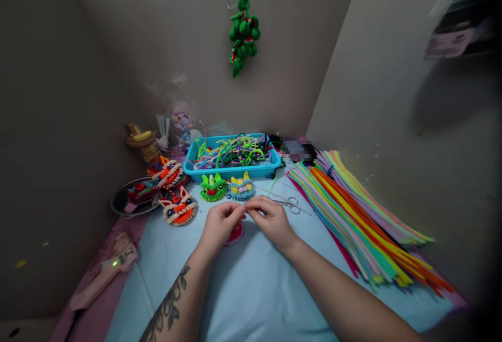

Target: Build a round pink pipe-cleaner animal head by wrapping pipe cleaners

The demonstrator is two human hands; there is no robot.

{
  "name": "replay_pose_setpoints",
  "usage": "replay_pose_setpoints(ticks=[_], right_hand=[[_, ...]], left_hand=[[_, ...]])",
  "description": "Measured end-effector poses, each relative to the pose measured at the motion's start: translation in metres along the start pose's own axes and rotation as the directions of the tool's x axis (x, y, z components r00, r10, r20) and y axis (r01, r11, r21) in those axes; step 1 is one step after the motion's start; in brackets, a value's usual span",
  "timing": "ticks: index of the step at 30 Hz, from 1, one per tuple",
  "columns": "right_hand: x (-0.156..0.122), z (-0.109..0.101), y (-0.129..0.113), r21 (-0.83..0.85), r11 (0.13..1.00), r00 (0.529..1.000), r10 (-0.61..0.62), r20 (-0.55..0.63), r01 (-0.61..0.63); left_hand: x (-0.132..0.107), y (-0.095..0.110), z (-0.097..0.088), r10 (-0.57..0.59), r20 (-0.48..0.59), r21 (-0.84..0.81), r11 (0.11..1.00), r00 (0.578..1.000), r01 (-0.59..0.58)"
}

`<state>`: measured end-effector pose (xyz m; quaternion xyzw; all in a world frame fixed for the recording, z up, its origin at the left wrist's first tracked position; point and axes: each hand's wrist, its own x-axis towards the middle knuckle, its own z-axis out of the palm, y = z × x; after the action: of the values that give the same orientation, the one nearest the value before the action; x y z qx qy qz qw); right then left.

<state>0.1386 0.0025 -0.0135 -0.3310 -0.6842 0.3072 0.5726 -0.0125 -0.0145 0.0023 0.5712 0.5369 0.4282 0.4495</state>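
Observation:
Fingertips of my left hand (224, 221) and my right hand (270, 219) meet in a pinch above the blue cloth (251, 289). Whatever lies between them is too small or hidden to make out. Below my left fingers a round pink-red piece (235, 232) rests on the cloth, partly covered by the hand. Just beyond my hands sit a green pipe-cleaner animal head (213, 188) and a blue one with yellow ears (240, 187). A pair of scissors (292, 205) lies past my right hand.
A blue tray (231, 174) of pipe-cleaner scraps stands at the back. Bundles of coloured pipe cleaners (353, 216) cover the right side. At left are orange-and-cream heads (179, 208), a metal bowl (117, 203) and a pink glue gun (105, 274). A green ornament (243, 33) hangs on the wall.

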Motion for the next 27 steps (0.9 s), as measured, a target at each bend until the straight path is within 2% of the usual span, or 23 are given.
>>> replay_pose_setpoints(ticks=[7,12,16,18,20,24,27], right_hand=[[0.002,-0.001,-0.003,-0.048,0.997,0.998,0.055,0.028,-0.054],[0.001,-0.002,0.001,-0.014,0.975,0.975,0.223,-0.015,-0.223],[-0.001,-0.001,0.007,0.133,0.928,0.937,0.348,0.020,-0.348],[-0.001,0.001,0.007,0.189,0.911,0.930,0.366,0.044,-0.368],[-0.001,0.003,0.006,0.195,0.915,0.935,0.354,0.026,-0.352],[-0.001,0.003,0.002,0.107,0.971,0.976,0.216,-0.026,-0.212],[-0.001,0.001,0.003,0.060,0.983,0.984,0.175,-0.024,-0.174]], left_hand=[[0.000,0.001,-0.001,0.070,-0.044,0.088,0.994,0.997,-0.066],[0.000,0.003,-0.002,0.205,-0.138,0.155,0.971,0.969,-0.183],[-0.001,0.003,-0.002,0.308,-0.159,0.218,0.938,0.938,-0.270],[-0.002,0.004,-0.001,0.276,-0.179,0.193,0.951,0.944,-0.241],[-0.002,0.005,0.000,0.191,-0.188,0.106,0.979,0.963,-0.174],[-0.001,0.004,0.003,0.022,-0.142,-0.082,0.996,0.990,-0.034],[0.000,0.002,0.003,-0.004,-0.134,-0.123,0.992,0.991,-0.012]])
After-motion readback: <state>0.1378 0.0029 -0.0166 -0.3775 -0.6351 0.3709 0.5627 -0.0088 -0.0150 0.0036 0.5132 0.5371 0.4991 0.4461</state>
